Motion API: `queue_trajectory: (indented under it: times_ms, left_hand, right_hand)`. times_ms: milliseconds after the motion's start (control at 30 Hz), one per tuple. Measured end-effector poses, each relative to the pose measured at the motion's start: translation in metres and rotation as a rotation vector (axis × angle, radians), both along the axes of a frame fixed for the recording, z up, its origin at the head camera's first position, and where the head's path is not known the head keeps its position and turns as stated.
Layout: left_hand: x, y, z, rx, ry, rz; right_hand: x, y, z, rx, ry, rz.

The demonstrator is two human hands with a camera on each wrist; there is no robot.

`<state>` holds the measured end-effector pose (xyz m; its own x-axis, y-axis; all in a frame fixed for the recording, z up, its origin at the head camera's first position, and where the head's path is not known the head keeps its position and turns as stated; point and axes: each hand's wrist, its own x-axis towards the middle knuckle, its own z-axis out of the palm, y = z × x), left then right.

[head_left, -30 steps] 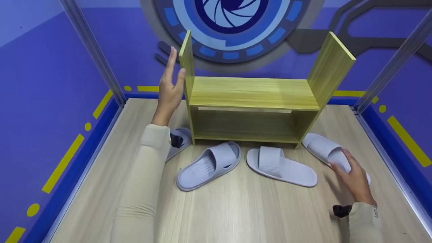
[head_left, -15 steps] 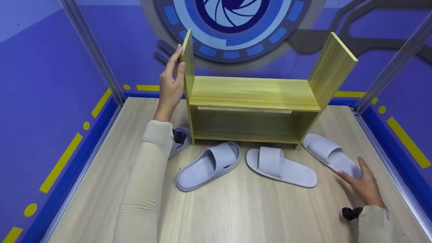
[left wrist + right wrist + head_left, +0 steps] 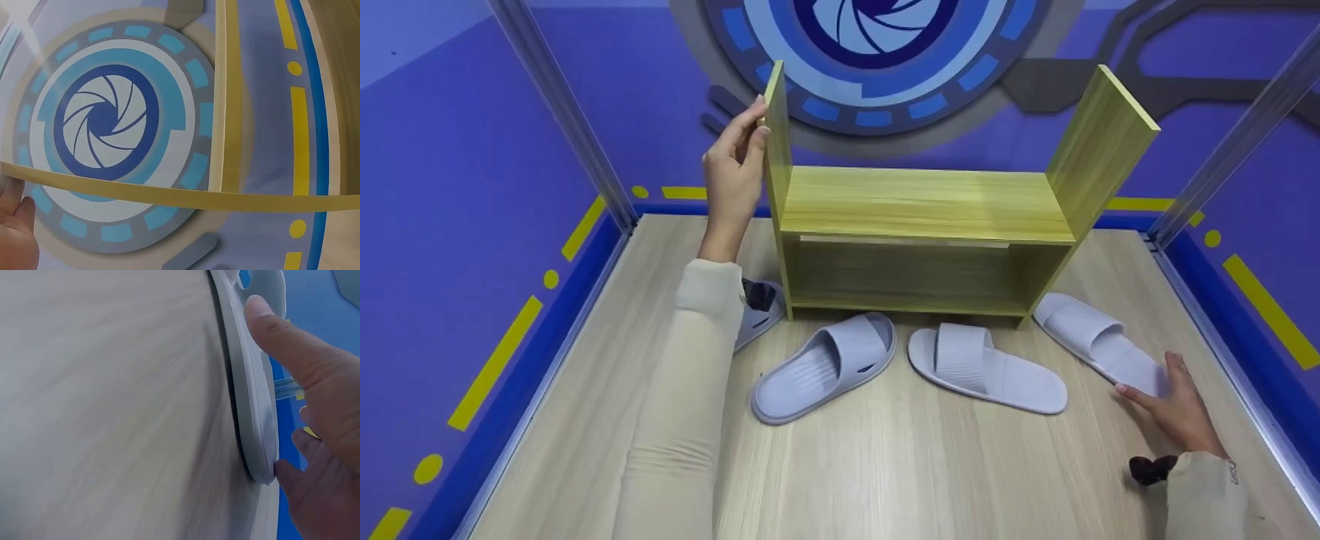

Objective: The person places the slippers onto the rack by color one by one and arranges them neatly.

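In the head view my left hand (image 3: 733, 176) is raised at the left side panel of a yellow-green wooden shelf (image 3: 919, 202). Its bent fingertips touch the panel's outer side near the front edge. The left wrist view shows part of that hand (image 3: 17, 230) below the panel edge (image 3: 140, 194). My right hand (image 3: 1185, 412) is spread beside the heel of the far-right grey slipper (image 3: 1084, 326). Its thumb and fingers are apart around the heel end in the right wrist view, where the slipper's sole (image 3: 247, 399) lies on the floor.
Two grey slippers, one left of centre (image 3: 862, 349) and one right of centre (image 3: 1020, 381), lie before the shelf. Another slipper (image 3: 765, 319) is partly hidden by my left sleeve. Blue-purple walls (image 3: 450, 225) enclose the wood-look floor (image 3: 885, 480).
My left hand has come to the shelf's side panel and its fingers have bent. The right hand has moved right and toward me, along the slipper to its heel.
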<state>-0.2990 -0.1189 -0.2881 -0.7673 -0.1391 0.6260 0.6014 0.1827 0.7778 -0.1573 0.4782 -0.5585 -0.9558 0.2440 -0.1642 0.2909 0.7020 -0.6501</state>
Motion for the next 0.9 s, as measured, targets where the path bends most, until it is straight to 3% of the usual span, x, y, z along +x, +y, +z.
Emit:
queue_trajectory:
  times_ms: [333,567,733,900]
  left_hand:
    - [0.003,0.000,0.003,-0.033,0.011,0.025]
    - [-0.014,-0.004,-0.009,-0.038,0.021,0.047]
    - [-0.020,-0.007,-0.015,-0.065,0.053,0.063]
    - [-0.020,-0.007,-0.012,-0.054,0.012,0.046]
  right_hand:
    - [0.000,0.007,-0.005,0.005,-0.144,-0.055]
    - [0.001,0.006,-0.004,-0.013,-0.211,-0.060]
    - [0.004,0.005,-0.002,0.052,-0.136,0.011]
    - [0.006,0.003,0.000,0.103,-0.068,0.039]
